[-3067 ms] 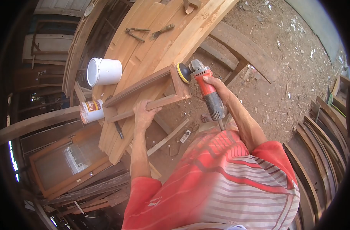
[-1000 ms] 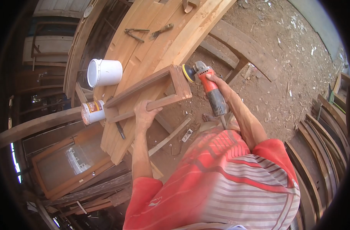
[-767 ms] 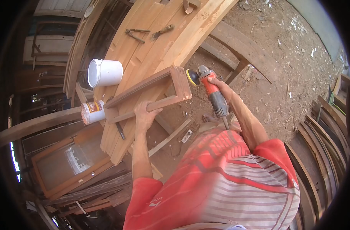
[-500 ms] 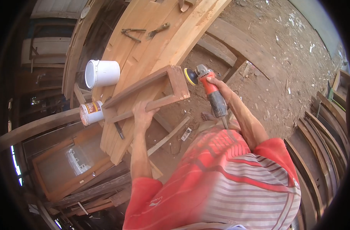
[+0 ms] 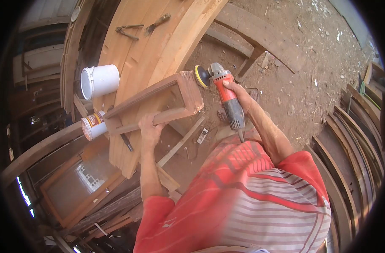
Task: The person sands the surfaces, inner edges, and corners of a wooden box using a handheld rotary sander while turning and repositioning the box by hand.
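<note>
My left hand [image 5: 149,127] is wrapped round the near rail of a narrow rectangular wooden frame [image 5: 180,113], tilted over the plank bench. In my right hand [image 5: 239,93] is an orange and grey angle grinder [image 5: 232,110], gripped by its body with the cord end toward me. Its yellow-edged sanding disc [image 5: 201,76] stands on edge right beside the frame's right end; I cannot tell whether they touch. A white bucket [image 5: 106,80] and a smaller labelled tub [image 5: 95,125] are left of the frame.
Pincers [image 5: 129,31] and a brush [image 5: 158,23] lie on the pale planks [image 5: 158,50]. A dark-handled tool [image 5: 127,143] rests under the frame. Timber pieces [image 5: 342,147] line the right side. A glazed wooden panel [image 5: 80,185] is at lower left, and scraps litter the dirt floor.
The view has shifted, so the bench, buckets and frame appear further left. The grinder has moved left with the frame, its disc still by the frame's end. Both hands keep their holds.
</note>
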The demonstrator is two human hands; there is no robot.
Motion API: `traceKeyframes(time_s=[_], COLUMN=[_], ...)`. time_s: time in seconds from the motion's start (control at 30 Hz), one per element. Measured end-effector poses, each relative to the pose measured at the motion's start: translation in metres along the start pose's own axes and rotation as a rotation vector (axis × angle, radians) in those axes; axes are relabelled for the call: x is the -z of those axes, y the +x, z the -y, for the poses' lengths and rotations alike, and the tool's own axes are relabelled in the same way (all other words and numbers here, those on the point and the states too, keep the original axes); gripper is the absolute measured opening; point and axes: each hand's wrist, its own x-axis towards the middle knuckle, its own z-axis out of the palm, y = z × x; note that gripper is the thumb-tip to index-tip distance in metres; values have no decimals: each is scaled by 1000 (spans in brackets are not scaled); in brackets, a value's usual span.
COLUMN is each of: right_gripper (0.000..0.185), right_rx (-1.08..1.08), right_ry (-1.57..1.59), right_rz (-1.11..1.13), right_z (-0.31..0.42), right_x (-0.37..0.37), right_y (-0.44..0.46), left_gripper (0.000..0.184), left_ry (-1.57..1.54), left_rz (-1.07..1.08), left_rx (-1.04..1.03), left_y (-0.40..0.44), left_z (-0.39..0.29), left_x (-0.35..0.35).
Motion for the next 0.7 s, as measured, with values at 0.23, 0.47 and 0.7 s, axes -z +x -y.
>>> traceKeyframes(time_s=[0.23,0.47,0.7], right_gripper=[67,67,69], right_rx=[23,29,78], right_ry=[-44,-45,-50], right_rz=[40,-4,43], right_z=[-2,-9,2], right_x=[0,6,-5], right_y=[1,3,1], left_gripper=[40,40,39], left_ry=[11,-6,-10], left_rz=[-2,25,33], left_rx=[-17,37,37], left_y=[2,2,0], left_z=[-2,-6,-12], left_x=[0,3,3])
